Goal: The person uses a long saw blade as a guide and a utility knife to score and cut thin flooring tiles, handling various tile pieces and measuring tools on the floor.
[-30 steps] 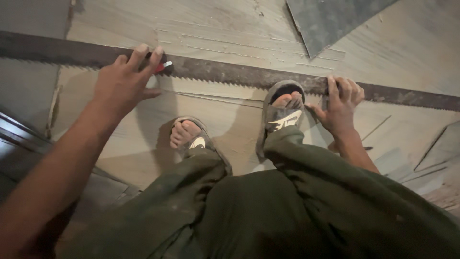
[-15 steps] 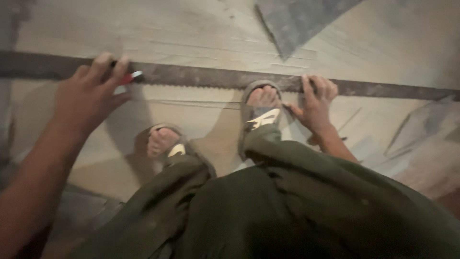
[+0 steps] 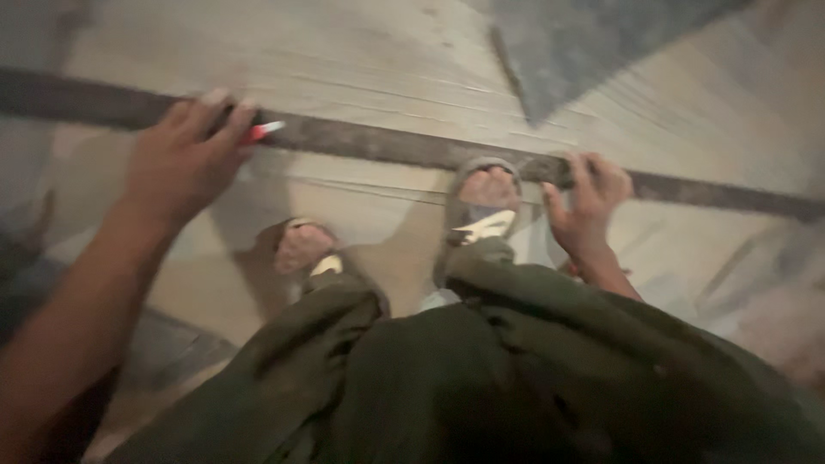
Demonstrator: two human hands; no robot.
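The surface is a pale wooden board [image 3: 369,60] with visible grain, lying flat on the floor and filling most of the head view. A dark grey, textured sheet [image 3: 584,43] lies over its far right corner, with one pointed edge reaching toward the middle. At the lower left the board ends and a darker floor [image 3: 163,352] shows. The picture is blurred, so finer detail of the room cannot be told.

A long, dark, narrow straightedge [image 3: 378,142] lies across the board from the left edge to the right edge, sloping slightly downward to the right.

The left hand [image 3: 185,159] rests palm down on the straightedge near its left end, fingers spread over it. A small red and white marking pencil [image 3: 264,131] juts out from between its fingers, its tip just over the near edge of the straightedge. The right hand [image 3: 584,202] presses on the straightedge further right, fingers curled over its top edge and thumb on the near side.

2 sandalled feet stand between the hands. The right foot [image 3: 485,202] has its toes touching the straightedge, just beside the right hand. The left foot [image 3: 302,249] sits back from it, on the board. Dark green trousers [image 3: 481,378] fill the lower view.
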